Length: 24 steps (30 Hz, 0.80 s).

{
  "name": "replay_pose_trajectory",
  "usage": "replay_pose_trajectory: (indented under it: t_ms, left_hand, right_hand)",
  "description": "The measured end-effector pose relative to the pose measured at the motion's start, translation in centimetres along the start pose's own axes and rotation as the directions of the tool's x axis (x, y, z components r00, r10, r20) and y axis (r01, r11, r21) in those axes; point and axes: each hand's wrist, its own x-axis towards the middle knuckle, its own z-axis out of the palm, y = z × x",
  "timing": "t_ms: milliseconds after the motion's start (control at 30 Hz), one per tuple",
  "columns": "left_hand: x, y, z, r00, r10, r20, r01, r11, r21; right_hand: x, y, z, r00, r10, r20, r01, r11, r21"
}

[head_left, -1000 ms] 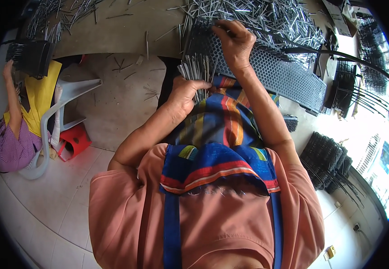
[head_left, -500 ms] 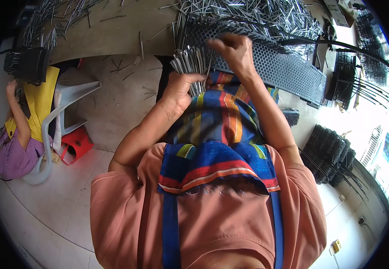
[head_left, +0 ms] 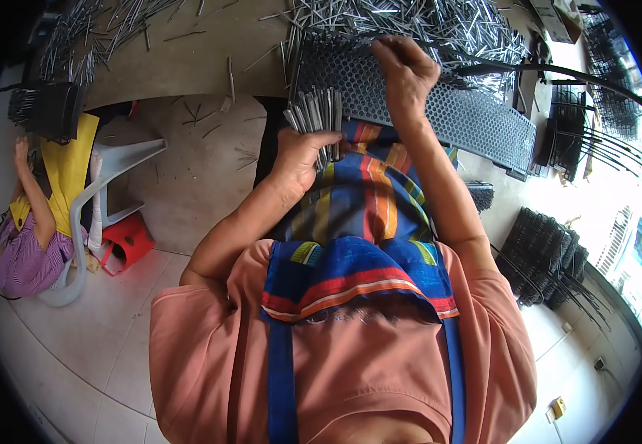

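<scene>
Table (head_left: 180, 66) beyond, rods (head_left: 312, 111) in left hand (head_left: 298, 155)

The left hand (head_left: 298, 154) grips, thumb (head_left: 325, 138) extended, near the worktop's (head_left: 180, 59) front edge; the right hand (head_left: 411, 70), forearm (head_left: 445, 181) outstretched, hangs farther forward, fingers (head_left: 409, 50) curled.

There are the person's two hands (head_left: 298, 157), one rod bundle (head_left: 315, 112), one holed panel (head_left: 480, 126), two rod heaps (head_left: 439, 33), one striped apron (head_left: 343, 203), one chair (head_left: 117, 164), one red box (head_left: 134, 235), one co-worker (head_left: 31, 260).
</scene>
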Motion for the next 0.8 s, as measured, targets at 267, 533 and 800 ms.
replay_pose_trajectory:
  t_ms: [267,533,800]
  left_hand:
    - [0.6,0.3,0.2,0.998,-0.063,0.023,0.063,0.998,0.011]
    - [0.2,0.6,0.8,0.997,-0.081,-0.003,0.081,0.996,0.034]
    - [0.1,0.7,0.7,0.997,-0.073,-0.009,0.073,0.996,0.05]
  right_hand:
    - [1.3,1.8,0.8,0.976,-0.169,0.135,0.192,0.965,-0.18]
    - [1.6,1.5,0.8,0.96,-0.231,0.156,0.266,0.927,-0.263]
    - [1.5,0.9,1.1,0.964,-0.23,0.134,0.255,0.942,-0.217]
